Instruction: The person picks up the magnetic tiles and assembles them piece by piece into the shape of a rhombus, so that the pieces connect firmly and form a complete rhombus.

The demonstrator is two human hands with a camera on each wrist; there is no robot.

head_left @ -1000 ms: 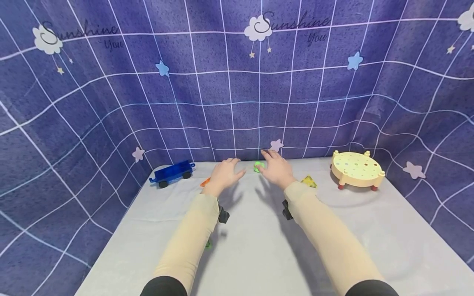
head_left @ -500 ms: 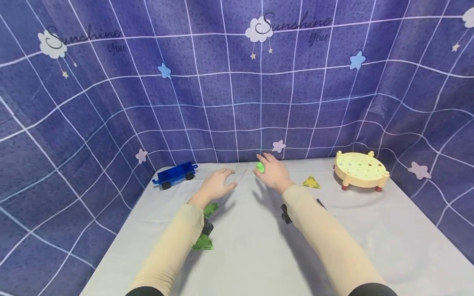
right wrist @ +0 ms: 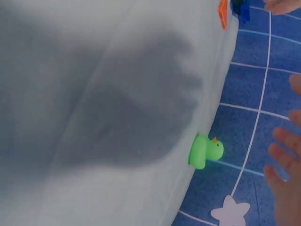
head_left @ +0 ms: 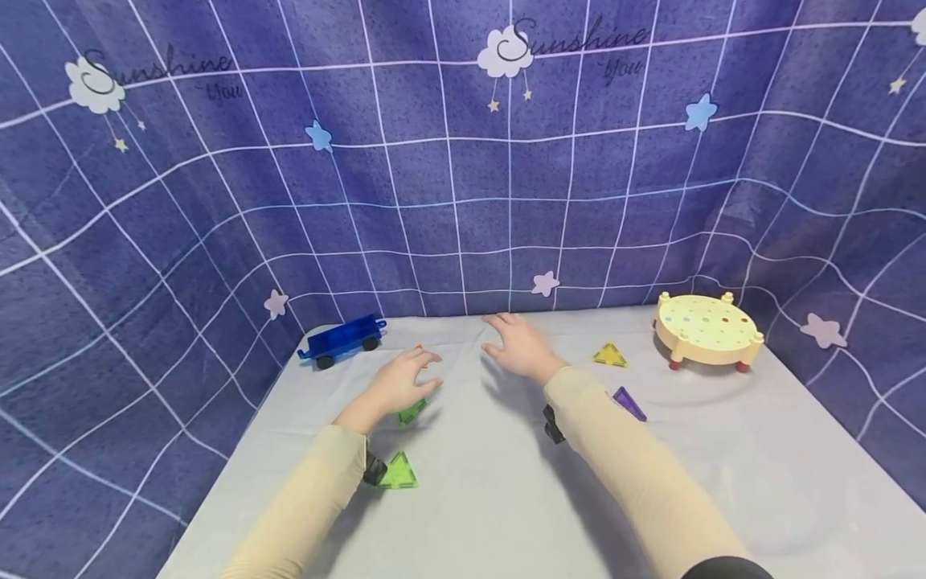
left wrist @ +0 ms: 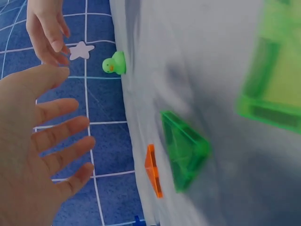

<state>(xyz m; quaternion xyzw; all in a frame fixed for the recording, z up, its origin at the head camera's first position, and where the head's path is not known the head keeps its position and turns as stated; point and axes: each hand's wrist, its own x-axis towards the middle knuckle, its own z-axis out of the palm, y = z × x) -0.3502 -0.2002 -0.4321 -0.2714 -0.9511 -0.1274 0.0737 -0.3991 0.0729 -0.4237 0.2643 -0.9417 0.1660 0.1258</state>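
My left hand [head_left: 400, 379] hovers over the left part of the table, fingers spread and nothing in its grasp. Beneath it lies a green triangular tile [head_left: 412, 412]; another green tile [head_left: 399, 472] is closer to me. An orange tile [left wrist: 153, 170] shows in the left wrist view, mostly hidden by this hand in the head view. My right hand [head_left: 522, 346] is held above the middle back of the table, fingers extended, holding nothing. A small green toy duck [right wrist: 203, 151] sits at the table's back edge, hidden behind the right hand in the head view.
A blue toy wagon [head_left: 342, 338] with black wheels stands at the back left. On the right are a yellow triangular tile [head_left: 611, 355], a purple tile [head_left: 628, 404] partly behind the sleeve, and a cream round toy table [head_left: 709, 330]. Blue grid-patterned curtain [head_left: 463, 177] surrounds the table.
My left hand has drawn left and nearer to me, uncovering the green tiles. The right hand has shifted slightly left, now covering the duck in the head view; the purple tile has come into sight.
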